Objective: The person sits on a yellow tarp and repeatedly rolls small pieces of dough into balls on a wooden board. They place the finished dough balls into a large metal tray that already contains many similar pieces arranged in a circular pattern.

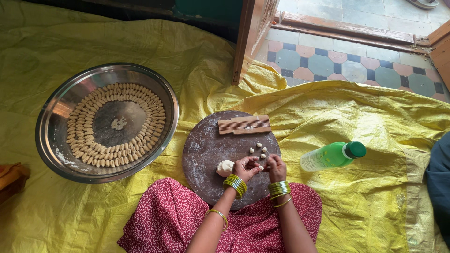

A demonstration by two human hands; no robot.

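Best keeping bits even here: left hand point(245, 167) and right hand point(275, 167) both pinching a small pale dough bit point(259, 167) over the round floured wooden board point(206, 150), soft dough lump point(225, 168) just beside.

Both forearms are reaching forward, wrists bent. The left hand point(245, 167) and right hand point(276, 167) are meeting fingertip to fingertip, fingers point(255, 165) curling inward and pinching together between the two hands.
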